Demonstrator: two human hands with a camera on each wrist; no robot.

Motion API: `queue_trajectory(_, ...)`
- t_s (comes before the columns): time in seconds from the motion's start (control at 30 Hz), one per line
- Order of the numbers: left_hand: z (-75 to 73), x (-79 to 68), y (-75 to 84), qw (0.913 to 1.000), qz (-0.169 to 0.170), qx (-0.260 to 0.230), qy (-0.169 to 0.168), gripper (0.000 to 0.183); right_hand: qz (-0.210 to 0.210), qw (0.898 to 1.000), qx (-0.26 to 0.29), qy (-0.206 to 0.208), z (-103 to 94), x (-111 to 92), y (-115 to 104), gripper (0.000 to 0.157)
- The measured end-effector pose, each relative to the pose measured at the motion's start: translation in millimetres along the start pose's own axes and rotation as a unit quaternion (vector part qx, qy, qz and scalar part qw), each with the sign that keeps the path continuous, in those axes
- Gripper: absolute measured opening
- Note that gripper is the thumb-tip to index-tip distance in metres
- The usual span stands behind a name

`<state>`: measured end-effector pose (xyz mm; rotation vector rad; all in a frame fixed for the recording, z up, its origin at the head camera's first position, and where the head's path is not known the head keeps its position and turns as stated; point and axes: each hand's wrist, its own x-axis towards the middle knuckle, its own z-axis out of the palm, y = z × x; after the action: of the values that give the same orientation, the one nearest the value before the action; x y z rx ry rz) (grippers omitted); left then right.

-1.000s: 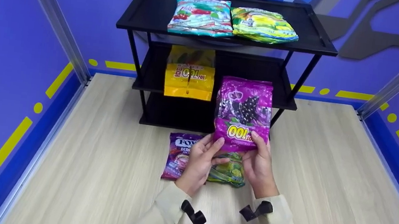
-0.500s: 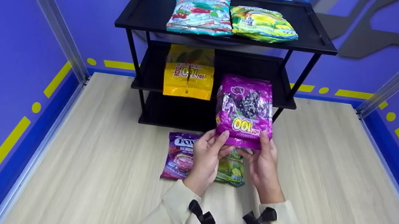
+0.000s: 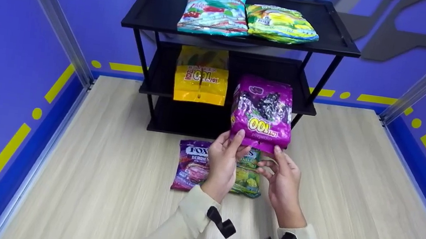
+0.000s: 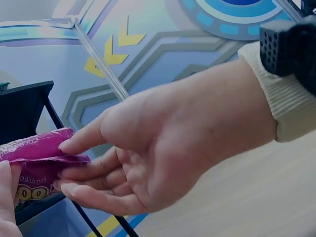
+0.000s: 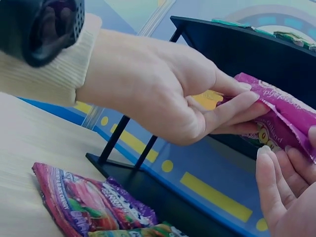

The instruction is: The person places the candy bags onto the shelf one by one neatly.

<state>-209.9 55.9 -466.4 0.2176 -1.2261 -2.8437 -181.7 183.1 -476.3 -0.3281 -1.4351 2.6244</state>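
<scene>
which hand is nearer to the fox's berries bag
Left: the left hand partly hides the berries bag in the head view; the right hand is farther off, to the bag's right.

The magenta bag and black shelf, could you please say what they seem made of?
Magenta bag: likely glossy plastic film, given its highlights and thin, bent edge. Black shelf: smooth, dull metal or plastic; its even colour leaves that open.

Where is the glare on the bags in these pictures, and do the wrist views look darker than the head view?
Head view: white highlights on the purple bag and the turquoise bag; left wrist view: darker, colours duller; right wrist view: also darker, colours muted.
</scene>
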Motion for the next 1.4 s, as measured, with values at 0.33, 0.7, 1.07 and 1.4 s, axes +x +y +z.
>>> queue_trajectory(0.33, -2.2, 6.7, 1.7, 0.9998, 0.004, 0.017, -0.010, 0.036, -0.013, 0.999, 0.031, 0.004, 10.7, 8.9, -7.4, 0.018)
queue_trajectory(0.7, -6.4, -8.9, 10.5, 0.9986, 0.017, 0.011, -0.049, 0.042, -0.040, 0.998, 0.038, 0.029, 21.3, 19.1, -13.1, 0.014)
queue_trajectory(1.07, -12.5, -22.0, 18.7, 0.9800, 0.093, 0.137, -0.110, 0.041, -0.048, 0.998, 0.024, 0.036, 26.1, 28.9, -15.5, 0.014)
queue_trajectory(1.4, -7.7, -15.7, 22.5, 0.9573, 0.070, 0.229, -0.162, 0.051, -0.042, 0.999, 0.015, 0.031, 25.7, 29.0, -17.0, 0.016)
